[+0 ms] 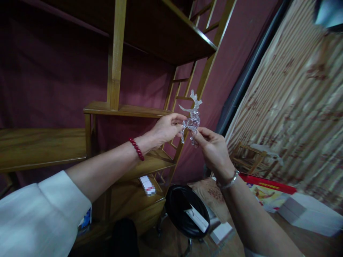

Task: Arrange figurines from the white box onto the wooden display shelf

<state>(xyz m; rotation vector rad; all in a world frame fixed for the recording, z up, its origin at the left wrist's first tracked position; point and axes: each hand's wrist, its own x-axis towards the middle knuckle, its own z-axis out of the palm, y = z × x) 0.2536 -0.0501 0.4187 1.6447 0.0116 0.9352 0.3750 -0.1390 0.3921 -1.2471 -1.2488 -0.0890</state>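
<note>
Between left hand (166,128), right hand (213,151), glass deer (193,120)

Single head-worn view, looking forward and down, close on the left hand (166,129), right hand (213,153) and glass deer (193,119), wooden shelves (120,109) behind.

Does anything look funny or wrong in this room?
Yes, a little: a white strip lies across the seat of the black round stool, an odd spot for it. The glass deer between the left hand and right hand looks unbroken, as far as I can see.
</note>
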